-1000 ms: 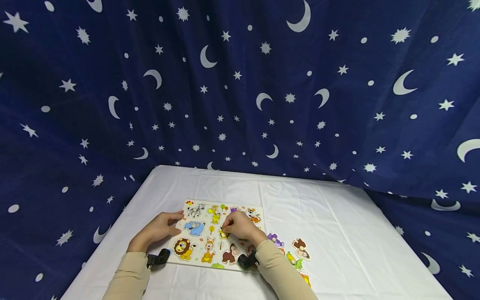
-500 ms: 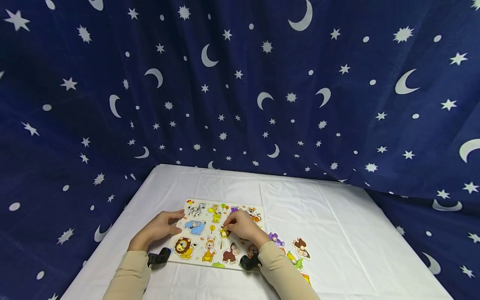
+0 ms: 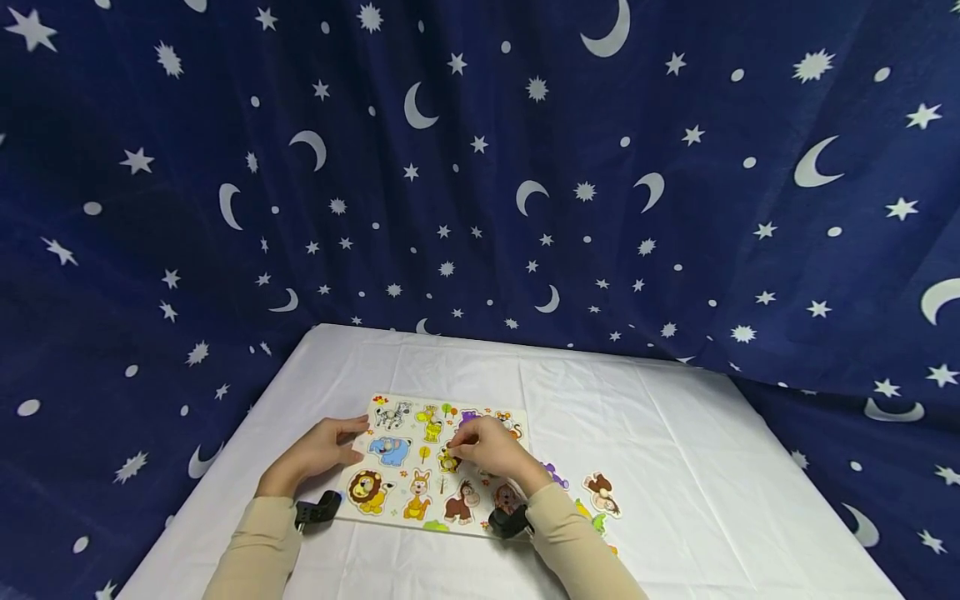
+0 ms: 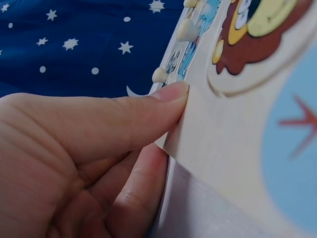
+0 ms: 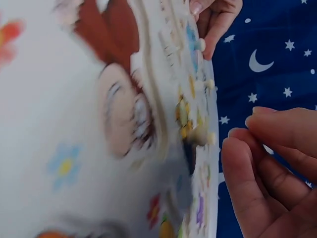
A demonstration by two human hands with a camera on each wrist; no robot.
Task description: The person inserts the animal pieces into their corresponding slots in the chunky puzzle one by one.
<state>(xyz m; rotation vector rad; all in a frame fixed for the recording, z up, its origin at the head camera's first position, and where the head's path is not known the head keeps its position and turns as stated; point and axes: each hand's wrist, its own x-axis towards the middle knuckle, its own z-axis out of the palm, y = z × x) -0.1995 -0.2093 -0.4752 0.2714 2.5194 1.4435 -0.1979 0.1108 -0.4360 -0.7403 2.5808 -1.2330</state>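
Observation:
A white wooden animal peg puzzle board (image 3: 390, 522) lies on the table. My left hand (image 3: 313, 457) is at its left edge; in the left wrist view the thumb (image 4: 163, 96) touches the board's rim. Over the board's middle is my right hand (image 3: 489, 446), beside a yellow spotted animal piece (image 3: 448, 460). In the right wrist view the right fingertips (image 5: 233, 148) are apart from the wooden knobs (image 5: 200, 136), with nothing between them. An elephant piece (image 3: 390, 451) and a zebra piece (image 3: 393, 414) with knobs sit in the board. The right hand partly hides the upper right pictures.
Loose animal pieces lie right of the board: a brown monkey (image 3: 602, 494), a purple piece (image 3: 555, 474) and a green-yellow piece (image 3: 597, 522), partly behind the right sleeve. A white cloth (image 3: 637, 433) covers the table. A dark blue curtain (image 3: 480, 200) hangs behind.
My right hand has shifted slightly to the right, showing more of the yellow spotted piece, and the right forearm now covers more of the loose pieces. My left hand stays at the board's edge.

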